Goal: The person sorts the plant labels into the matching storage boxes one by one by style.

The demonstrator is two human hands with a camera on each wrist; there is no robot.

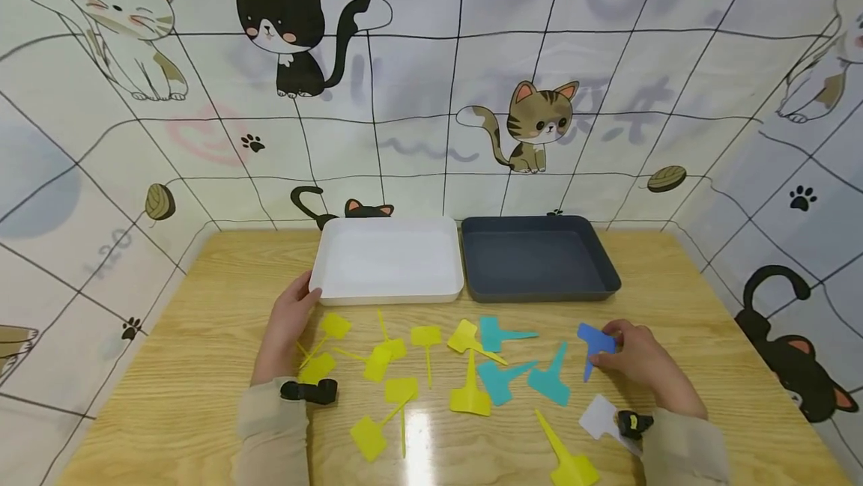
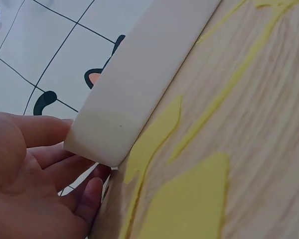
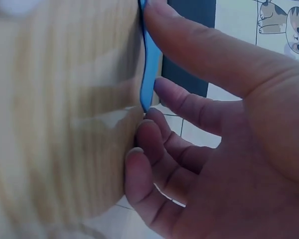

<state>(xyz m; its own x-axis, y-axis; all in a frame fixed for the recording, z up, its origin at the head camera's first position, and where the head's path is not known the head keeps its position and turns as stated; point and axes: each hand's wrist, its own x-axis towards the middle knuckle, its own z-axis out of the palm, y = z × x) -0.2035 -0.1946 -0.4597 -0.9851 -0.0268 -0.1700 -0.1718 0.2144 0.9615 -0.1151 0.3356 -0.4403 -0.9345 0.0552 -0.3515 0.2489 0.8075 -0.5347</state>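
My left hand holds the front left corner of a white tray; in the left wrist view its fingers bend around that corner. At the right, a blue T-shaped plant label is pinched between the thumb and fingers of my right hand, its stem pointing toward me. Yellow plant labels lie scattered over the table's left and middle, several of them overlapping. Three teal labels are grouped right of centre. A white label lies partly hidden under my right wrist.
A dark grey tray stands right beside the white one, at the back of the wooden table. Behind and at both sides hangs a cat-patterned cloth. One yellow label lies at the near edge of view.
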